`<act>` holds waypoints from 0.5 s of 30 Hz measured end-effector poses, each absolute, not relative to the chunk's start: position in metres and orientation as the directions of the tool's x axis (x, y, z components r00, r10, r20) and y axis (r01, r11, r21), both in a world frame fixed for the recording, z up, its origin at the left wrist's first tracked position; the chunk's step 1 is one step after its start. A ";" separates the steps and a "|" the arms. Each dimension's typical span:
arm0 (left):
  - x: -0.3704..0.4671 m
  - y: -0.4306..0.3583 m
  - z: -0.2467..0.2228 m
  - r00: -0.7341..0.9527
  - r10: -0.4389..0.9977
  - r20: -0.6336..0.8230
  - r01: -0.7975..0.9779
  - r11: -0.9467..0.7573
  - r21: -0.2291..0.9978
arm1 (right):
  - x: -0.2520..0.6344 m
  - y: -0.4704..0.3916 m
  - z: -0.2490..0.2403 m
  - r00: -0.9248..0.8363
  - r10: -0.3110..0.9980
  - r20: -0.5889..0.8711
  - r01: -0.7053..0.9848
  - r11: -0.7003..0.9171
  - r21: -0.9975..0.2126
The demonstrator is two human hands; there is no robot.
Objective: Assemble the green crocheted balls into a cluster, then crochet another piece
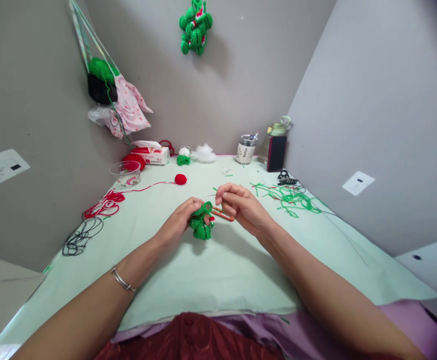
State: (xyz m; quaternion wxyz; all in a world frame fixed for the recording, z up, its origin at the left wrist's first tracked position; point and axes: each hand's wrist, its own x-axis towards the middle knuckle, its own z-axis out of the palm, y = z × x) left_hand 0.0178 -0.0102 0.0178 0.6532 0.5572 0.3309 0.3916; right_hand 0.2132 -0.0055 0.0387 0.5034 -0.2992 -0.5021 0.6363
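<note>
My left hand (183,215) is closed around a small green crocheted piece (202,230) with a loop on top and a red and white detail on its right side. Just to the right and a little higher, my right hand (239,204) pinches a thin needle (211,195), which points left above the piece. A short bit of green yarn shows near the fingertips. On the table between the hands lies an orange-red tool (223,215), partly hidden by the right hand.
Red yarn (106,204) and dark cord (81,237) lie left, near a clear bowl (126,175). A red ball (180,179) sits ahead. Green yarn scraps (297,197), black clips (286,178), a phone (277,154) and a can (246,150) stand or lie right.
</note>
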 end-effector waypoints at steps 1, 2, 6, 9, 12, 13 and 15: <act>0.019 -0.011 0.017 0.470 0.883 0.013 -0.123 0.051 0.991 | 0.213 -0.006 0.039 -0.314 0.941 0.125 -0.332 0.015 -0.943; 0.019 -0.011 0.017 0.471 0.882 0.021 -0.105 0.032 0.994 | 0.213 -0.006 0.040 -0.310 0.942 0.127 -0.332 0.018 -0.943; 0.021 -0.012 0.017 0.459 0.888 0.028 -0.036 -0.013 0.999 | 0.215 -0.005 0.042 -0.260 0.954 0.148 -0.368 0.044 -0.929; 0.021 -0.012 0.017 0.462 0.886 0.033 -0.014 -0.029 0.999 | 0.216 -0.005 0.042 -0.233 0.958 0.164 -0.388 0.063 -0.920; 0.021 -0.010 0.015 0.466 0.883 0.062 -0.065 -0.035 0.997 | 0.216 -0.006 0.042 -0.255 0.954 0.156 -0.385 0.047 -0.922; 0.020 -0.009 0.014 0.462 0.884 0.079 -0.081 -0.047 0.996 | 0.215 -0.007 0.041 -0.267 0.952 0.149 -0.384 0.036 -0.923; 0.020 -0.007 0.012 0.455 0.882 0.120 -0.089 -0.090 0.992 | 0.214 -0.007 0.040 -0.289 0.947 0.140 -0.382 0.020 -0.924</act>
